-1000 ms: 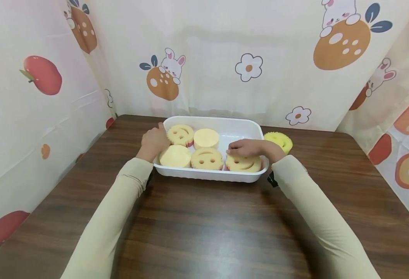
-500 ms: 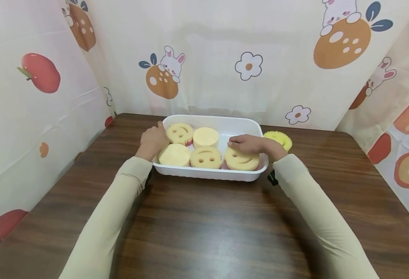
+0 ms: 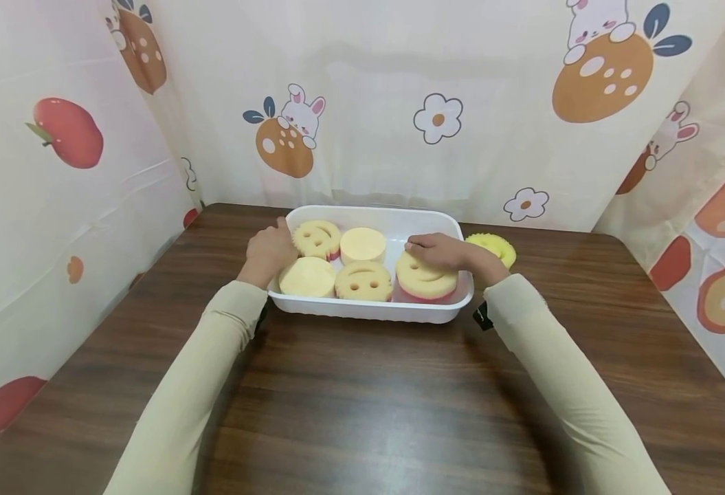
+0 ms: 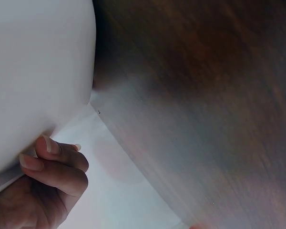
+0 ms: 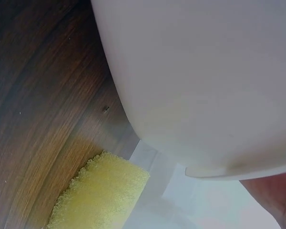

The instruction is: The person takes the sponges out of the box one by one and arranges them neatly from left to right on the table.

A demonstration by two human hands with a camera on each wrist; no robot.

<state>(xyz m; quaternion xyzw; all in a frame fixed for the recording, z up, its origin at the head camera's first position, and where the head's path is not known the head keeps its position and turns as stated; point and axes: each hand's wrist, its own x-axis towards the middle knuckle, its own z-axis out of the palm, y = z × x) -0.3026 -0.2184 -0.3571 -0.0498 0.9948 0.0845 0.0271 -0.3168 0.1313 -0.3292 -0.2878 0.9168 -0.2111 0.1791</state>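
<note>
A white plastic tray [image 3: 368, 311] holds several round cream sponges. My left hand [image 3: 272, 249] grips the tray's left rim; in the left wrist view its curled fingers [image 4: 57, 174] lie against the tray's outer wall [image 4: 38, 62]. In the tray's right part, my right hand [image 3: 438, 251] holds a smiley sponge [image 3: 425, 280] by its far side, and the sponge's red lower layer shows at the front. Most of that hand is hidden behind the tray wall [image 5: 195, 86] in the right wrist view.
Beside it sit an upside-down smiley sponge [image 3: 363, 282] and a plain round sponge [image 3: 307, 278]. Behind are another smiley sponge [image 3: 316, 238] and a plain one [image 3: 363, 245]. A yellow smiley sponge [image 3: 492, 248] lies outside, right of the tray, on the brown table [image 3: 350, 399]. Printed curtains [image 3: 374, 82] border the table.
My right hand has shifted the smiley sponge slightly back and left, exposing more of its red layer. The left hand stays on the tray rim.
</note>
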